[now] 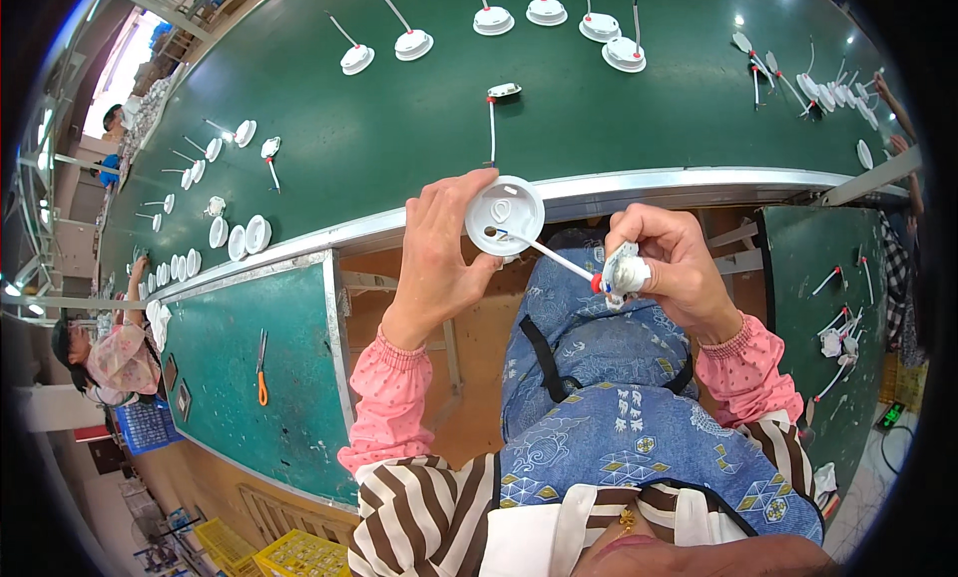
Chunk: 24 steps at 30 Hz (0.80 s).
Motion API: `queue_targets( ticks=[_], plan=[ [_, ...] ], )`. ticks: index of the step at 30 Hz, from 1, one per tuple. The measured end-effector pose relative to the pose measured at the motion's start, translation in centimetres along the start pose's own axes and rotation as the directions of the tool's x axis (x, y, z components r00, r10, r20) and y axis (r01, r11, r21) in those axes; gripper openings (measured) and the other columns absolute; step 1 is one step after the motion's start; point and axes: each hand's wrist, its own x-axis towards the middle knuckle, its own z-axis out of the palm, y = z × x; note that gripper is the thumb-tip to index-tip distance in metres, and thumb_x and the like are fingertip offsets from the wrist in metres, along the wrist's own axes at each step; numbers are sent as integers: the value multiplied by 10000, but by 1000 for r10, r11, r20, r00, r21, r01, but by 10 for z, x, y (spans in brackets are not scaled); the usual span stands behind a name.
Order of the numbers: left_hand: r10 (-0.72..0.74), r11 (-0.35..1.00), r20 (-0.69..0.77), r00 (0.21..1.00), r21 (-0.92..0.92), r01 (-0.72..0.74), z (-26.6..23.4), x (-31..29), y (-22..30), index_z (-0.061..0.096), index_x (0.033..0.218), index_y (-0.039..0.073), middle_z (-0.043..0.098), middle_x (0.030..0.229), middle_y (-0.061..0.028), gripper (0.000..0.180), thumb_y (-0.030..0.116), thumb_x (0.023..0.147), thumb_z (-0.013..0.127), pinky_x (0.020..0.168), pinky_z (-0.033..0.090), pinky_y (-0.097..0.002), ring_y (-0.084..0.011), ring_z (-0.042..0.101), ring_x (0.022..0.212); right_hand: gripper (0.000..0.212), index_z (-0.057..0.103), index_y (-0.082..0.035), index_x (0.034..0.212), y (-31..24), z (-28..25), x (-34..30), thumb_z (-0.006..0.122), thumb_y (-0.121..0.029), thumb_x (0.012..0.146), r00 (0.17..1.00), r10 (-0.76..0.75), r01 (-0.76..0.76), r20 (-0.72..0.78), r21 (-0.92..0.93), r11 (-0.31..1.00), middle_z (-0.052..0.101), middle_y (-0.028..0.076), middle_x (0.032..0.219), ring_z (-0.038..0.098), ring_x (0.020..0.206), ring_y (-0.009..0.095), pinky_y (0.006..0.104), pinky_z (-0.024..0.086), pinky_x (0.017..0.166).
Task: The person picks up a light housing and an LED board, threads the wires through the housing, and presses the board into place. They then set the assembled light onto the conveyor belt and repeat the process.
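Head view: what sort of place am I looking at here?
Probably a factory assembly workshop: a long green workbench carries groups of similar white round parts, another person is at the left, and there are yellow plastic crates.

The view comes from the left of two fisheye cameras worn on the person's head, looking steeply down and forward over the blue apron [599, 427]; the left hand [436, 246] and right hand [671, 268] sit close below it. Beyond them, the green tabletop [379, 128] runs off past the top, its near edge crossing mid-view, its left edge bending toward the dark rim
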Motion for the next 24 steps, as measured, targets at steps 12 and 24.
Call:
queue_targets(
  ticks=[12,24],
  plan=[
    [-128,963,123,984,-221,153,3,3,6,517,1340,66,599,1211,-139,735,9,642,738,1000,407,-411,-331,550,1129,244,635,33,895,5,0,-3,788,-152,849,989,-138,139,53,-12,990,609,93,766,577,671,136,270,481,598],
    [97,988,162,982,103,-115,2,13,9,557,1336,87,628,1264,-85,732,-16,635,740,985,394,-396,-294,571,1153,167,659,29,968,-7,-8,-1,729,-90,874,998,26,-18,64,-122,992,667,49,865,630,779,88,241,509,680]
  ],
)
